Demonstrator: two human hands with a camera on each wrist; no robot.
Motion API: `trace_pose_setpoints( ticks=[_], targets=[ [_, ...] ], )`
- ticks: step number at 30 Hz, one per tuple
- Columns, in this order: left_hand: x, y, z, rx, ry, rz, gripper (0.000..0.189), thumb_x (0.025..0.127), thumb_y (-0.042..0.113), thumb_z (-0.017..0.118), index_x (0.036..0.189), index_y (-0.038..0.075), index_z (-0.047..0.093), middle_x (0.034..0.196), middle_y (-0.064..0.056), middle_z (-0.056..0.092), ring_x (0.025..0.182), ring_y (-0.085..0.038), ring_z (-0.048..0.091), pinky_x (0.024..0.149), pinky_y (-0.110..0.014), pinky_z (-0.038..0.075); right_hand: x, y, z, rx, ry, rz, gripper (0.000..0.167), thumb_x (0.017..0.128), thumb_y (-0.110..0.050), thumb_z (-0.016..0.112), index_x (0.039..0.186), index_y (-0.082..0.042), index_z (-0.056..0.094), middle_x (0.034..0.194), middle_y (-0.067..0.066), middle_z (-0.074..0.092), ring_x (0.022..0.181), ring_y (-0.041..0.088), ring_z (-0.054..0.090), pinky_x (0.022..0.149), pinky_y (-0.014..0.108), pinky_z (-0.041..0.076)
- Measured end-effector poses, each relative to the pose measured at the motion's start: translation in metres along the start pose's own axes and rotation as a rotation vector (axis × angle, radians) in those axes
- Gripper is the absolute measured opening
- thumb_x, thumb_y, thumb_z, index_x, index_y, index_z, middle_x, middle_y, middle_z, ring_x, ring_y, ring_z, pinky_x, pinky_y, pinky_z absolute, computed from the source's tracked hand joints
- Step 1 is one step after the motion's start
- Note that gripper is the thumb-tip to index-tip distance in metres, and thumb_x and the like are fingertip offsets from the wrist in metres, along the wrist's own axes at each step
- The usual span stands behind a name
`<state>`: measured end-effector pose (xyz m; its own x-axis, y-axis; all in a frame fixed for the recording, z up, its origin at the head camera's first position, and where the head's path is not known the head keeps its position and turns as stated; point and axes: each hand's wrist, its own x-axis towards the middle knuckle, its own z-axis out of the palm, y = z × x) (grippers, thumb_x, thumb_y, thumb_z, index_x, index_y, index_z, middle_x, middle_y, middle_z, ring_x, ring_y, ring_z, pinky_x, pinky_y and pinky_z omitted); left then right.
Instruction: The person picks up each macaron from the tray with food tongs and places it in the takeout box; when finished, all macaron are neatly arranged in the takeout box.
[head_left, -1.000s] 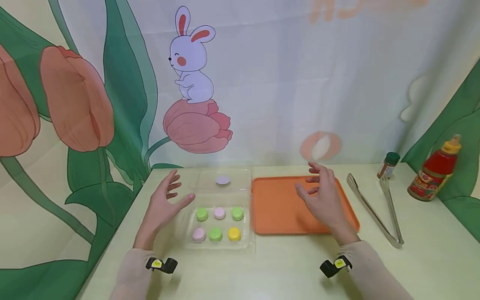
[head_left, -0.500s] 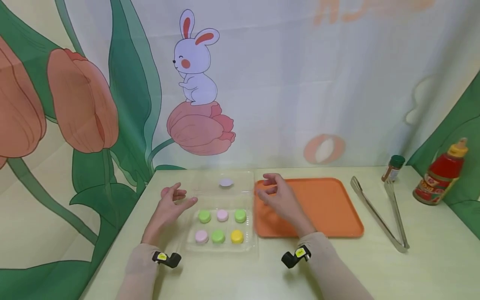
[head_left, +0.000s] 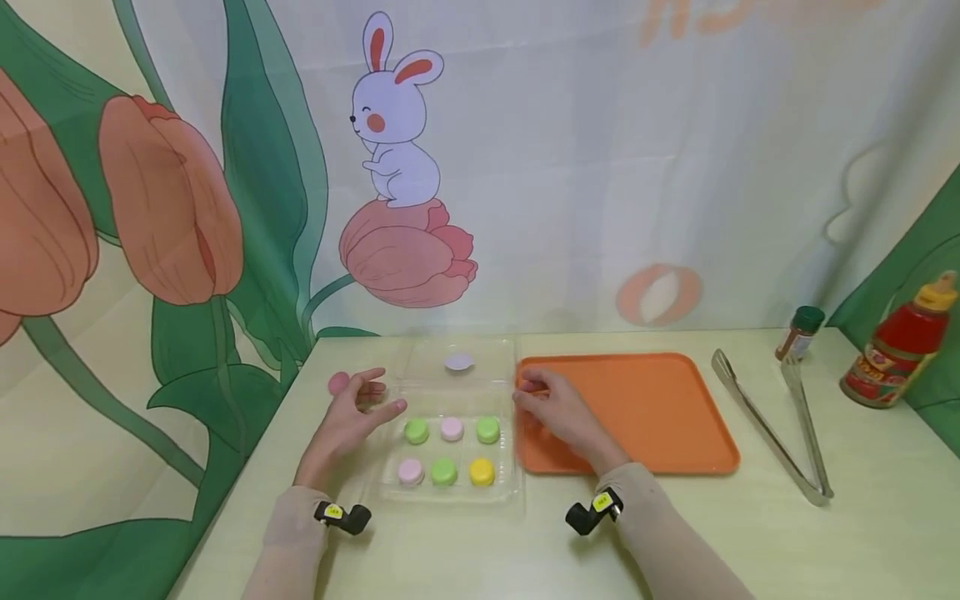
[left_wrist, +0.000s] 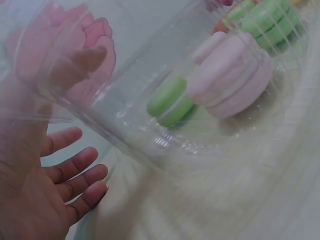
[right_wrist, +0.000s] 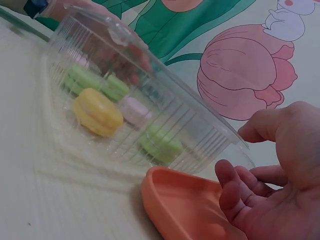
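A clear plastic box [head_left: 450, 493] lies on the table with its lid [head_left: 420, 358] folded back; an oval lilac spot [head_left: 459, 362] shows on the lid. Inside sit two rows of macarons: green [head_left: 416, 431], lilac [head_left: 410, 472] and one yellow [head_left: 482, 472]. My left hand [head_left: 348, 421] hovers by the box's left side, thumb apart from loosely bent fingers; its thumb shows through clear plastic in the left wrist view. My right hand [head_left: 558, 408] is over the orange tray's left end, thumb and fingers close to the box's rim [right_wrist: 220, 122]. Whether they touch it cannot be told.
The orange tray [head_left: 637, 408] lies right of the box. Spread metal tongs [head_left: 780, 442], a green-capped spice jar [head_left: 801, 332] and a red sauce bottle [head_left: 900, 346] are further right. A round pink thing [head_left: 339, 383] shows beyond the left hand. A printed curtain hangs behind.
My right hand has moved left from the middle of the tray to the box's right edge. The left hand has shifted slightly down and right, uncovering the pink thing. The box stays put.
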<state>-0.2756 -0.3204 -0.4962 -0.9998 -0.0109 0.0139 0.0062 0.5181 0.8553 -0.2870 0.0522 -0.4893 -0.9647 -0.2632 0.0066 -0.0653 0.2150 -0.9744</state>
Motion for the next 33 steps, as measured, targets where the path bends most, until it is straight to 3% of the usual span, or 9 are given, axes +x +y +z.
trace_pose_setpoints(
  ticks=[8, 14, 25, 33],
  targets=[
    [0.0014, 0.0012, 0.0013, 0.019, -0.021, 0.031, 0.087, 0.098, 0.046, 0.087, 0.167, 0.011, 0.047, 0.16, -0.019, 0.057, 0.151, -0.04, 0.051, 0.128, -0.06, 0.041, 0.0, -0.001, 0.0014, 0.081, -0.02, 0.017, 0.058, 0.111, -0.011, 0.067, 0.163, 0.001, 0.046, 0.136, 0.021, 0.063, 0.094, 0.027, 0.064, 0.073, 0.032, 0.054],
    [0.0, 0.0017, 0.0029, -0.043, -0.017, 0.052, 0.088, 0.098, 0.031, 0.09, 0.168, 0.01, 0.042, 0.16, -0.017, 0.055, 0.152, -0.039, 0.051, 0.126, -0.058, 0.045, -0.0004, -0.0006, 0.0033, 0.117, -0.014, -0.02, 0.059, 0.11, -0.006, 0.067, 0.164, 0.0, 0.043, 0.137, 0.024, 0.062, 0.101, 0.028, 0.065, 0.079, 0.032, 0.056],
    [-0.0036, 0.0053, 0.0057, -0.162, 0.008, 0.083, 0.093, 0.089, 0.019, 0.098, 0.158, 0.011, 0.037, 0.158, -0.019, 0.058, 0.149, -0.039, 0.055, 0.125, -0.06, 0.045, -0.001, -0.0031, 0.0053, 0.154, -0.016, -0.05, 0.055, 0.112, -0.001, 0.062, 0.161, -0.016, 0.042, 0.136, 0.023, 0.057, 0.106, 0.037, 0.067, 0.08, 0.036, 0.056],
    [-0.0026, 0.003, 0.004, -0.187, 0.017, 0.152, 0.084, 0.091, 0.015, 0.095, 0.151, 0.012, 0.037, 0.156, -0.022, 0.056, 0.146, -0.036, 0.057, 0.123, -0.061, 0.047, -0.0021, -0.0048, 0.0057, 0.164, -0.014, -0.085, 0.049, 0.111, 0.004, 0.06, 0.155, -0.013, 0.045, 0.142, 0.025, 0.052, 0.105, 0.033, 0.067, 0.089, 0.034, 0.06]
  ],
)
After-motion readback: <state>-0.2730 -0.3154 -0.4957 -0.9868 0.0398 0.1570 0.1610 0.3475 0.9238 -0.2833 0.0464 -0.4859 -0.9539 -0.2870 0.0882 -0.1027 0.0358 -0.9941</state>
